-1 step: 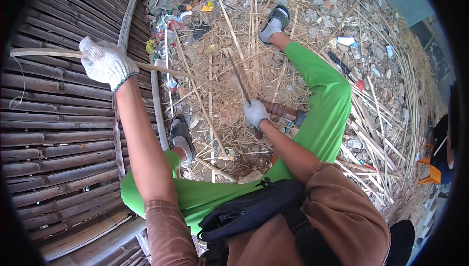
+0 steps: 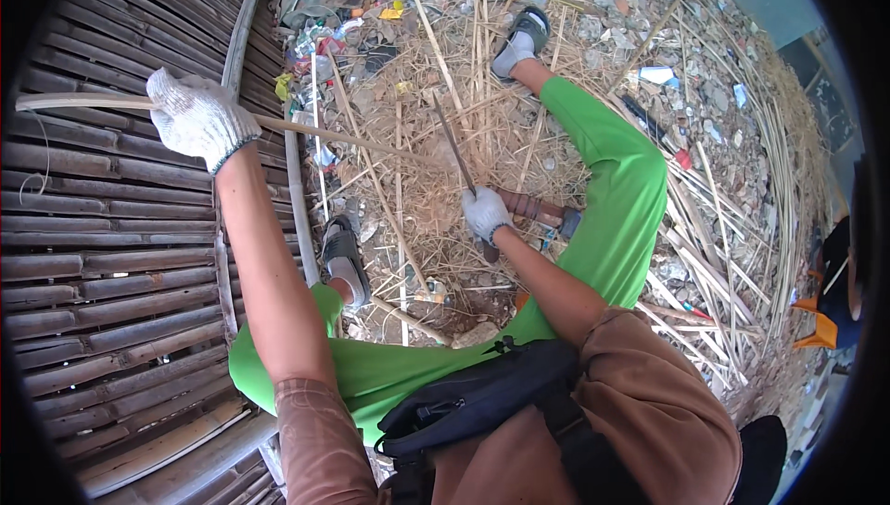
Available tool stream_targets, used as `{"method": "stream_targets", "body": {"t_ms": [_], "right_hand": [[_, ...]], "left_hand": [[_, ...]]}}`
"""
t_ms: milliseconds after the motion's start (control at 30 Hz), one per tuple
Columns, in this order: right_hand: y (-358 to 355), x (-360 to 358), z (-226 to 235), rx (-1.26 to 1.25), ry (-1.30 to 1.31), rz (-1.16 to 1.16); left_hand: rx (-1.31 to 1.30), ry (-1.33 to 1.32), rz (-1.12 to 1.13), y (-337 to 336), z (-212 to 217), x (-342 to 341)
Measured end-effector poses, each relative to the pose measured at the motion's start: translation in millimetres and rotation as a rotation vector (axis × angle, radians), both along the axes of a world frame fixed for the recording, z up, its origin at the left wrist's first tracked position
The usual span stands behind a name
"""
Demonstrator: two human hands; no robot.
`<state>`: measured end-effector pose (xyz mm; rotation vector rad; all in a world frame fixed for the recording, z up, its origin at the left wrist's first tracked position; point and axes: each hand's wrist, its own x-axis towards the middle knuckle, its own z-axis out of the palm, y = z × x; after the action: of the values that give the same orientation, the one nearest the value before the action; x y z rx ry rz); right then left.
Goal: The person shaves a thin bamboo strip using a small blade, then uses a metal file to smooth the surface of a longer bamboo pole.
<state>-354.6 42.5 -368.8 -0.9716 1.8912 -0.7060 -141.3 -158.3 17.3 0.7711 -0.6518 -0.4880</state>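
My left hand (image 2: 199, 120), in a white knit glove, is raised at the left and closed around a pale bamboo strip (image 2: 324, 135). One end of the strip sticks out past the hand to the left, with a thin curled fibre hanging from it. The other end slants toward the middle, over the shavings. Near the centre my right hand (image 2: 486, 215), also gloved, grips a knife (image 2: 452, 145). Its narrow dark blade points up and away, and the handle's end shows below the fist. Beside that hand lies a brown banded, rod-like thing (image 2: 533, 210), partly hidden.
A slatted bamboo wall (image 2: 120, 255) runs along the left. Bamboo shavings (image 2: 436, 199), loose strips and litter cover the ground between my legs (image 2: 616, 199). More bamboo strips (image 2: 705, 273) lie piled at the right. An orange object (image 2: 817, 325) stands at the far right.
My left hand and the bamboo strip have shifted very slightly to the left. The right hand and knife are practically still.
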Motion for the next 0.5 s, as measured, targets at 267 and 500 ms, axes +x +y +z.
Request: {"method": "stream_targets", "body": {"t_ms": [267,500], "right_hand": [[2,4,29,-0.271,0.185,-0.003],[7,20,28,-0.44,0.247,-0.032]], "left_hand": [[0.096,0.021,-0.065,0,2,7],[0.087,-0.013,-0.036,-3,0,11]]}}
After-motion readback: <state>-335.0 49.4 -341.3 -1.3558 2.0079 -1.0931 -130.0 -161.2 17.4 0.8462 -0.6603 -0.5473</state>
